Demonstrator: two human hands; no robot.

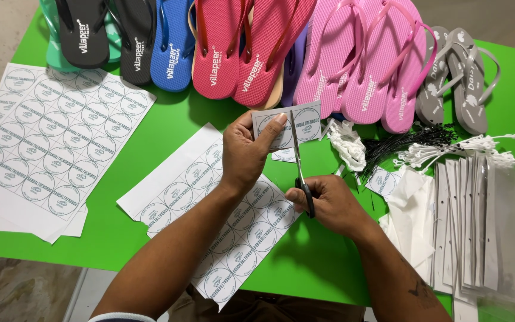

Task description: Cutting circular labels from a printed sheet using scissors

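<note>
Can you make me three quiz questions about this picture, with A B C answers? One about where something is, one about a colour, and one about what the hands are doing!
1. Where are the flip-flops?
A. in a row at the far edge of the table
B. on the floor
C. under the sticker sheets

2. What colour is the table?
A. red
B. green
C. white

3. What is the right hand doing?
A. lying flat and empty
B. holding a flip-flop
C. holding scissors that cut a paper strip

Answers:
1 A, the flip-flops lie side by side along the table's far edge, beyond the sticker sheets.
2 B, bright green shows between the sheets.
3 C, the right hand grips the scissors, whose blades cross the strip that the left hand holds up.
</note>
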